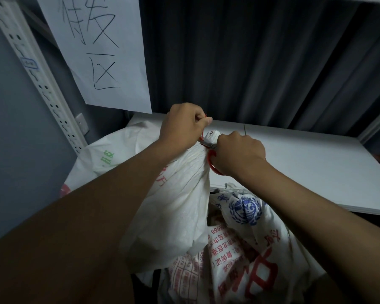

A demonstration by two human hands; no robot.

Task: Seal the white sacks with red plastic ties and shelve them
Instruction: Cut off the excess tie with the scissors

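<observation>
A white sack point(173, 198) stands upright in front of me, its neck point(213, 137) bunched tight. A thin red plastic tie point(203, 131) circles the neck. My left hand point(182, 123) pinches the tie's free end and holds it up above the neck. My right hand point(239, 154) grips red-handled scissors point(207, 144) whose metal blades lie against the tie at the neck. The tie's loop is mostly hidden by my hands.
A second white sack point(110, 154) lies on the white shelf board point(305, 167) at the left. Below, more sacks with a blue emblem point(246, 209) and red print point(250, 260) are piled. A paper sign point(101, 51) hangs from the perforated upright point(31, 73). A grey curtain point(261, 62) closes the back.
</observation>
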